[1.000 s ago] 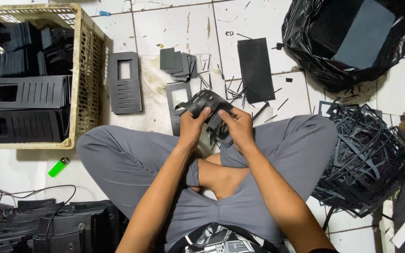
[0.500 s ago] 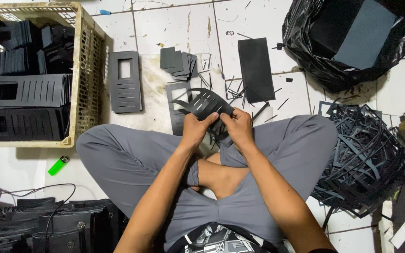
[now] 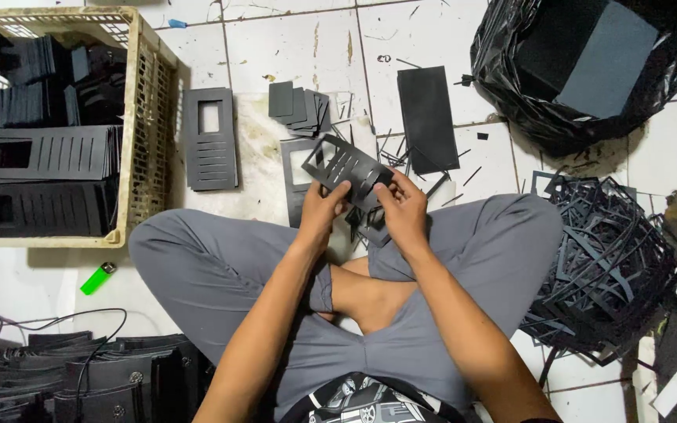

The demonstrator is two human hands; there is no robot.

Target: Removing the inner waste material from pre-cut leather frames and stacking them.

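Note:
I sit cross-legged on a white tiled floor. Both hands hold a thin black die-cut sheet [image 3: 348,166] with a square window and several slots, tilted above my knees. My left hand [image 3: 322,209] grips its near left edge. My right hand [image 3: 402,208] pinches the right side, fingers at the slots. Under it on the floor lies another black cut piece [image 3: 295,184]. A finished slotted panel [image 3: 211,139] rests flat to the left.
A beige plastic crate [image 3: 144,117] with stacked black panels stands at left. Small black cut-outs [image 3: 299,104], a plain black sheet [image 3: 428,119], a black bag [image 3: 581,66], a heap of black offcut frames [image 3: 609,266], a green lighter [image 3: 98,278] and black items with cables [image 3: 80,376] surround me.
The sheet has been turned and lifted slightly toward the left between my hands. My fingers have shifted along its slots. Nothing else on the floor has moved.

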